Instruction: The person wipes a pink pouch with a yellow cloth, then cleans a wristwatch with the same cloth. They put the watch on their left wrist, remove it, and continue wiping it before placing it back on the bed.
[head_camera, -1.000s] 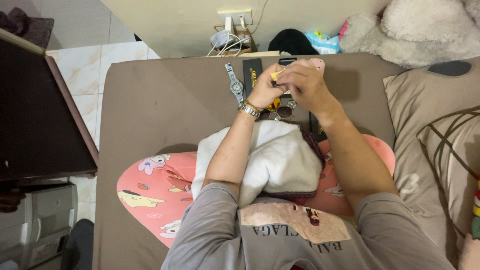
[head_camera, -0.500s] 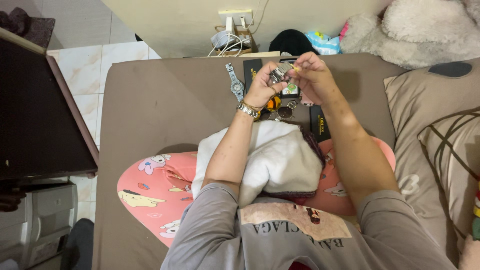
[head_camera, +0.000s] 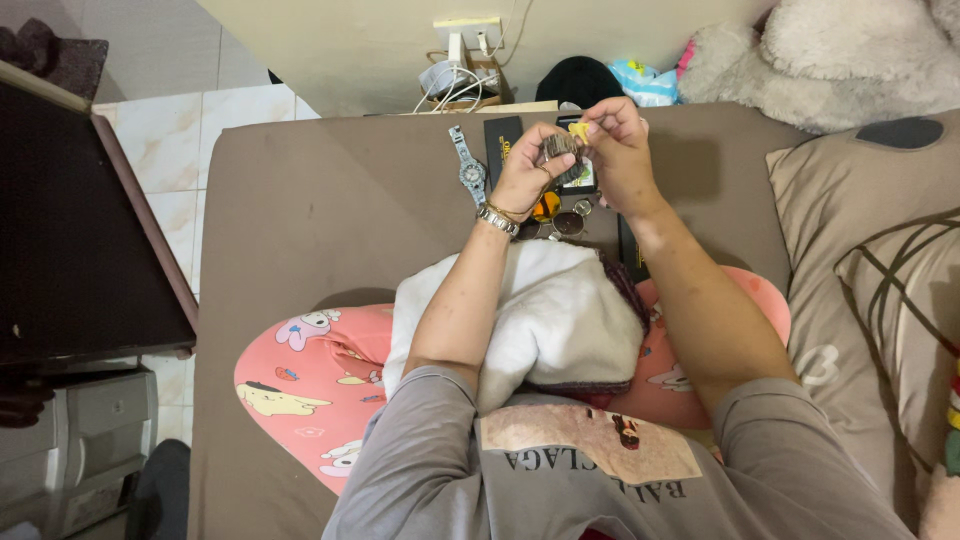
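My left hand (head_camera: 527, 175) is raised over the brown bed and grips a metal watch (head_camera: 560, 150) by its band. My right hand (head_camera: 618, 145) is close against it and pinches a small yellow piece (head_camera: 578, 130) at the watch. A bracelet sits on my left wrist. Below the hands lie sunglasses with orange lenses (head_camera: 556, 215) and flat black boxes (head_camera: 503, 140). A second grey watch (head_camera: 469, 165) lies stretched out on the bed just left of my left hand.
A white towel (head_camera: 550, 320) covers a pink cartoon pillow (head_camera: 310, 380) in my lap. Brown pillows (head_camera: 880, 260) lie to the right, a plush toy (head_camera: 840, 60) at the back right. A dark table (head_camera: 70, 230) stands left. A power strip with cables (head_camera: 460, 70) is at the wall.
Both hands rose slightly away from the bed. The metal watch came into view in my left hand, and my right fingers brought the yellow piece up to it.
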